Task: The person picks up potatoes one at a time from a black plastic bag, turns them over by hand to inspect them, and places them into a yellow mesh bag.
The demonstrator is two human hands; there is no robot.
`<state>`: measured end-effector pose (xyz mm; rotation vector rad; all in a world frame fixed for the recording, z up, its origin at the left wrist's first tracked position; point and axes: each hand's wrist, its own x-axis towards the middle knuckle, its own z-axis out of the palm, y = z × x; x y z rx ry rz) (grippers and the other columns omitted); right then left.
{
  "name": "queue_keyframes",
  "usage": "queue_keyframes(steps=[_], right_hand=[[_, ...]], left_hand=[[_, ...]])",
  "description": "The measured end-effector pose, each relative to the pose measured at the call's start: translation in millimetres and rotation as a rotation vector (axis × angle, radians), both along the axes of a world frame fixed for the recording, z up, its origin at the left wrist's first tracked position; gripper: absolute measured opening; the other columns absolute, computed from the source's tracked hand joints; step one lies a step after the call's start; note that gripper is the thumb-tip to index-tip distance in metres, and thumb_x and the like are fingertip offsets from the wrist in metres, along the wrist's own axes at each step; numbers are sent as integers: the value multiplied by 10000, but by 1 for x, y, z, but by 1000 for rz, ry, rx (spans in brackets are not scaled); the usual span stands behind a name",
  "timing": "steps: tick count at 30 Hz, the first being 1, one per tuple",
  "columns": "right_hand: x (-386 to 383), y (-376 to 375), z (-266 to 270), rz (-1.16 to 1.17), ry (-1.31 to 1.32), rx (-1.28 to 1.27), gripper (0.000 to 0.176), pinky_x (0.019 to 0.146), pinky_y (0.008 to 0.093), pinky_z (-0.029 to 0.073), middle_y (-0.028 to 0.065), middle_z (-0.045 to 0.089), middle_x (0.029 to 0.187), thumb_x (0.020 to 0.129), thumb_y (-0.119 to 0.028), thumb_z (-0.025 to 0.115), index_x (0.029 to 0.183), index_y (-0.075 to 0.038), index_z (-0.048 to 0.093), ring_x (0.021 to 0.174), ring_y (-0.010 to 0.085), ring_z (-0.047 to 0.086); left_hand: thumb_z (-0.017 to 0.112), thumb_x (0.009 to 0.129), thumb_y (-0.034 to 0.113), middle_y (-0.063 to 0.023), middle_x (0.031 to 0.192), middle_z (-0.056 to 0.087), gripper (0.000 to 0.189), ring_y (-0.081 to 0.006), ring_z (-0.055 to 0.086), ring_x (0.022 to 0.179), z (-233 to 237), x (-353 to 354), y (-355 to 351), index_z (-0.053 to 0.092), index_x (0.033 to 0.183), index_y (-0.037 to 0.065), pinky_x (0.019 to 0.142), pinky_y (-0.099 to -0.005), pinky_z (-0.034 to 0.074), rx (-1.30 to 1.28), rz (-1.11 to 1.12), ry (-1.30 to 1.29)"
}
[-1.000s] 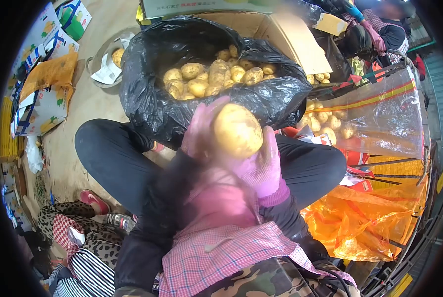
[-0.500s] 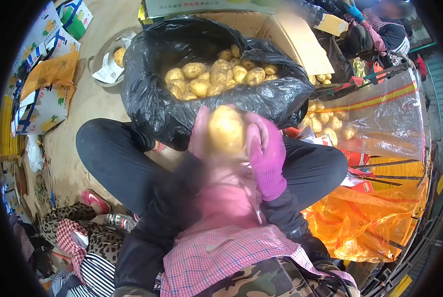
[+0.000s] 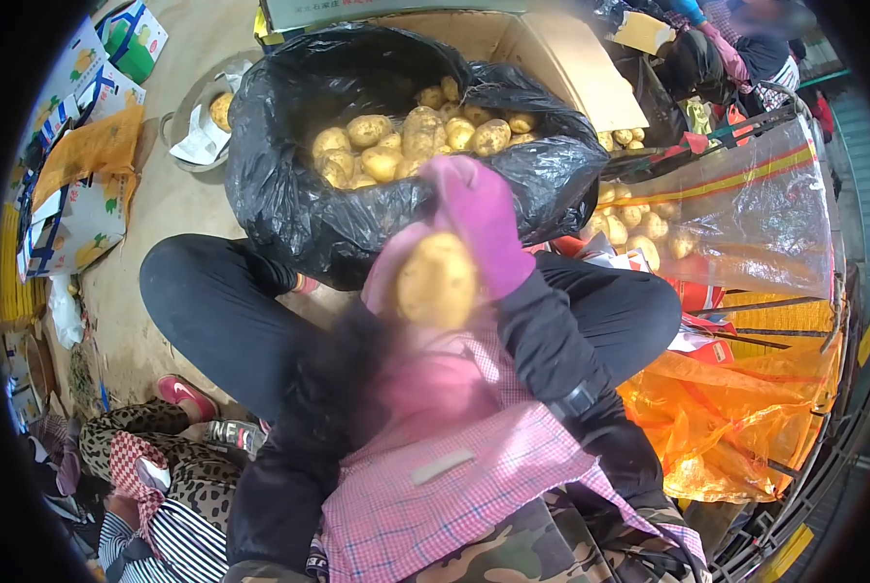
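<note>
A large pale yellow potato is held over my lap by my left hand, in a pink glove that is partly hidden behind it. Above it, my right hand, in a purple-pink glove, is at the front rim of a black plastic bag. Its fingers are bent towards the bag and blurred, so their grip is not clear. Several potatoes lie inside the open bag, just beyond the right fingertips.
A cardboard box stands behind the bag. To the right are a clear plastic sack with potatoes and orange mesh bags. At left lie printed cartons and a metal basin. Other people sit at lower left and upper right.
My right hand has left the potato and moved up to the bag's rim. The potato, in my left hand, has come slightly lower, nearer to my body.
</note>
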<state>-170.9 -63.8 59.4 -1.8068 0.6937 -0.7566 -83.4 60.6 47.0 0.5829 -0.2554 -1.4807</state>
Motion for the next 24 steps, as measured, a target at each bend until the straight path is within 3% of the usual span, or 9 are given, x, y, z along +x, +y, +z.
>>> queue_keyframes(steps=[1,6,9,11,13,15,19,21,24], right_hand=[[0,-3,6,7,-21,372,314,706,294,502,68,630,946,921,-215,597,1156,-7,585,806,161,615],[-4,16,20,-146,-100,-195,318,669,256,483,32,615,856,967,-285,544,1135,-26,621,760,116,602],[6,41,24,-148,395,-926,303,667,303,495,100,627,876,949,-246,546,1165,-49,623,738,172,609],[11,34,29,-141,23,-193,303,680,305,496,99,641,904,947,-244,549,1164,-48,627,755,167,612],[17,19,27,-148,-83,84,315,693,298,499,102,650,924,949,-245,551,1178,-39,617,771,160,615],[16,-3,24,-160,76,-103,341,706,281,503,108,655,937,955,-249,550,1207,-24,595,786,151,618],[-11,6,16,-141,-52,-238,388,860,302,498,179,634,1054,950,-196,548,1260,38,532,930,184,632],[-18,26,30,-6,127,-716,452,973,362,442,210,548,1245,919,-192,587,1305,26,501,1122,275,558],[-30,55,20,-2,165,-646,494,1040,397,405,227,481,1359,917,-215,591,1332,27,479,1242,324,497]], left_hand=[[445,961,404,-127,1065,636,460,-211,644,953,-1,-1,1,543,1189,17,844,-335,532,30,-1,-10],[426,984,367,-129,1141,620,441,-225,625,1014,9,2,-4,530,1217,7,895,-344,504,31,-49,346],[498,924,339,-131,1178,578,480,-217,582,1057,-9,1,-11,475,1269,6,932,-341,469,-198,146,-491],[582,857,290,-152,1187,570,531,-242,579,1068,-10,2,-8,457,1283,-3,939,-350,469,-203,206,-804],[665,791,240,-173,1195,562,609,-267,576,1079,-13,5,-5,438,1296,-12,946,-360,468,-226,309,-1111],[749,725,191,-194,1204,554,704,-292,573,1090,-18,8,-4,419,1310,-21,953,-369,468,-286,496,-1445],[869,638,138,-225,1225,534,874,-330,560,1123,-35,13,1,377,1336,-51,970,-391,464,-328,690,-1640],[861,651,163,-241,1249,519,884,-357,542,1153,-97,12,-11,363,1347,-60,984,-410,454,-180,512,-1458],[868,639,197,-247,1271,500,912,-367,534,1159,-68,10,-14,359,1352,-56,986,-426,449,-238,661,-1855]])
